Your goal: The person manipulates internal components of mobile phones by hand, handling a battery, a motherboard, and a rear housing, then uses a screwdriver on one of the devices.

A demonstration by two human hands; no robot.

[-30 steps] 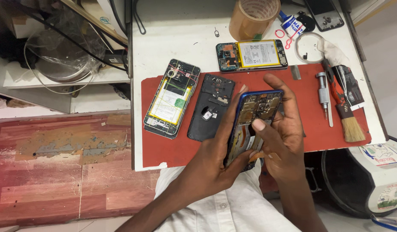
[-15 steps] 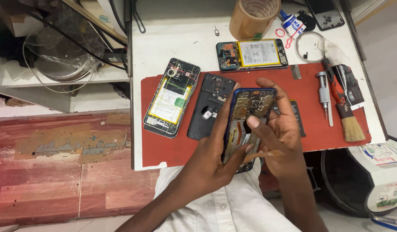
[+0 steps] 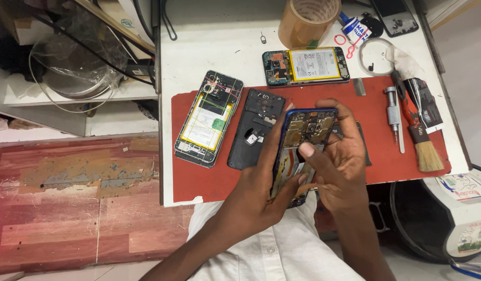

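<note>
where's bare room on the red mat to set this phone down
Bare red mat shows below the opened phone near the front-left corner. A smaller patch lies between the hands and the brush. The centre, around the black back cover, is crowded.

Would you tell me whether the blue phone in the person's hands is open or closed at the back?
Open: the blue phone has no back cover, its gold circuit board exposed between the left hand and right hand.

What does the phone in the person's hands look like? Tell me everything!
The opened phone has a blue frame and no back cover, so its brownish circuit boards and small metal parts show. It is held nearly upright above the edge of the red mat, tilted toward the camera. The left hand grips its lower left side, while the right hand wraps around the right side, thumb pressing on the middle.
</note>
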